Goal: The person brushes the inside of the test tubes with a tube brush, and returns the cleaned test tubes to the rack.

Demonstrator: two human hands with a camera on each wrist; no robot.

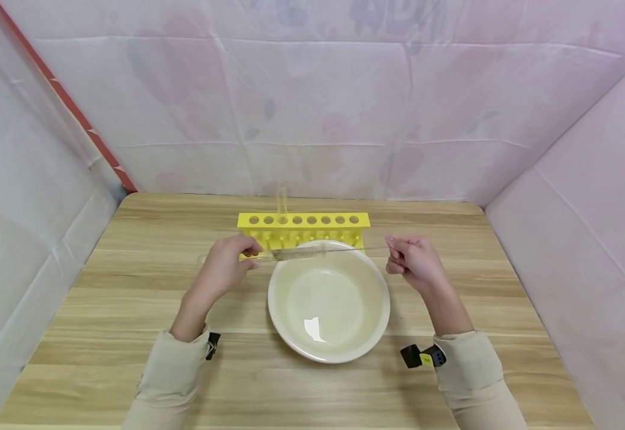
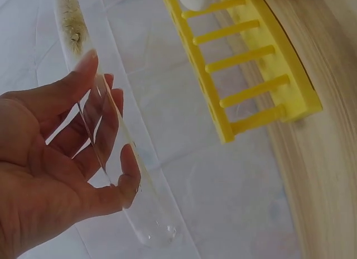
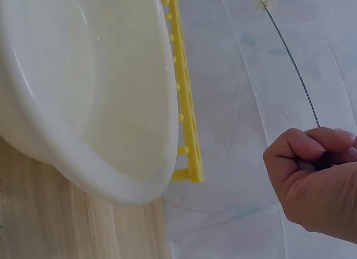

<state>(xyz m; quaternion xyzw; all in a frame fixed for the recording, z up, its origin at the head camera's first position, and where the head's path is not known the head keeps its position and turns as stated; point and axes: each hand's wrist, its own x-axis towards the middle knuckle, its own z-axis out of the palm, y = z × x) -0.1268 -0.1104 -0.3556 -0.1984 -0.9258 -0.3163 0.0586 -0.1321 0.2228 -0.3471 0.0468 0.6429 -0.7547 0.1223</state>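
Test tube [image 2: 144, 200]: clear, held lying crosswise; its rounded end sticks out past the outer side of the left grip [image 1: 228, 263], the rest reaching toward the right grip [image 1: 414, 260].
Left grip: narrow, thumb and fingers around the tube.
Right grip: fingers curled tightly on the wire end of the brush [image 3: 291, 58].
Brush: bristles show through the tube wall just beside the left grip; its twisted wire runs across to the right grip.
Bowl [image 1: 334, 359]: cream, between the two grips and reaching nearer the person; tube and wire cross over its far rim, and a bright reflection shows inside.
Yellow rack [image 1: 304, 226]: beyond both grips, eight holes along the top, pegs below; the bowl hides part of its front.
Second tube [image 1: 282, 202]: clear, upright in the rack's third hole from the left, beyond the left grip and to its right.
Bench [image 1: 237, 376]: wood-grained, below both grips.
Fabric wall [image 1: 318, 119]: pale, patterned, behind the rack.
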